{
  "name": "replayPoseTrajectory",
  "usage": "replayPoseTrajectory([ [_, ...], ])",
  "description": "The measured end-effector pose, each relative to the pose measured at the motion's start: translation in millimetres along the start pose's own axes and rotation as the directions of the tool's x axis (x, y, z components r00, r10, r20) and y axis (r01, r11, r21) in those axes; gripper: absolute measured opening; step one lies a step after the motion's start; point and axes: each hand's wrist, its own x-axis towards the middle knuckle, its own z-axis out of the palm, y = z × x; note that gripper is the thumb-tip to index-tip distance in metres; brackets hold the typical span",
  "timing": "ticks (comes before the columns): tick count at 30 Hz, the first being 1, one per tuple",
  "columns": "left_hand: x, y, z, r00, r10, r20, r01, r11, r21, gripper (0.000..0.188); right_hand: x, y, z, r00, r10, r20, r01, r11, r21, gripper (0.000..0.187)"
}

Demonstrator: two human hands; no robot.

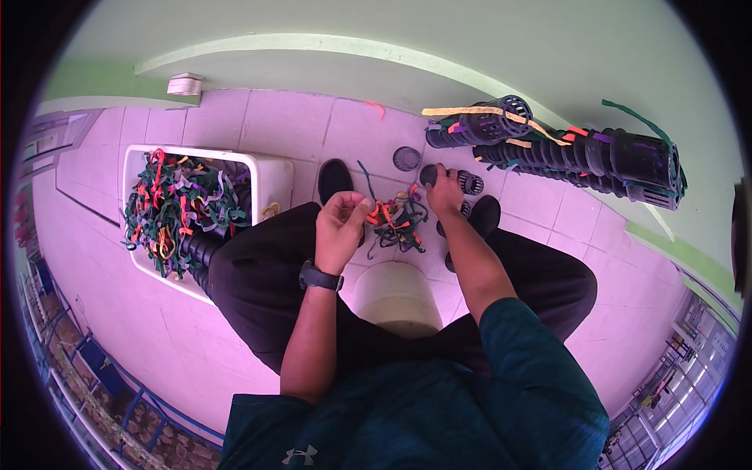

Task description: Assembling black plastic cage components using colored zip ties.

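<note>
The left hand (342, 227) is curling its fingers near a pile of colorful strips (399, 224) that is lying on the floor (286, 125) between the shoes (334, 180), and I can't tell if it is pinching one, while the right hand (445, 190) is gripping a black cup (428, 175) just beyond the pile.

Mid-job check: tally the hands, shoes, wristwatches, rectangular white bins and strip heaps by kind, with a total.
Hands: 2 (left hand, right hand)
Shoes: 2 (left shoe, right shoe)
Wristwatch: 1
Rectangular white bin: 1
Strip heaps: 2 (floor heap, bin heap)
Total: 8
</note>
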Motion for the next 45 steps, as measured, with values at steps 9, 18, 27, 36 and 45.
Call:
replayPoseTrajectory([
  [9, 38.5, -36.5, 20.4, 0.996, -0.075, -0.049, 0.077, 0.996, 0.034, 0.029, -88.4, -73.0, -101.4, 0.923, -0.194, 0.333, -0.241, 0.386, 0.891, 0.062],
  [18, 27.8, 25.8, -4.6, 0.987, 0.012, -0.161, -0.096, 0.847, -0.523, 0.021, -45.0, -27.3, 111.6, 0.83, 0.442, 0.34, -0.557, 0.628, 0.543, 0.031],
  [27, 15.9, 22.3, -20.4, 0.983, 0.004, -0.181, -0.111, 0.807, -0.58, 0.022, -47.3, -57.1, 84.2, 0.843, 0.504, 0.19, -0.521, 0.674, 0.523, 0.022],
  [36, -13.6, 27.9, -17.2, 0.883, 0.339, 0.326, 0.072, 0.588, -0.805, 0.043, -141.4, -96.3, -199.2, 0.97, -0.148, -0.194, 0.219, 0.183, 0.958, 0.017],
  [45, -116.0, 69.5, -8.1, 0.738, 0.529, 0.419, -0.076, 0.682, -0.727, 0.049, -266.3, -107.4, -308.0, 0.838, -0.19, -0.512, 0.545, 0.366, 0.754, 0.01],
])
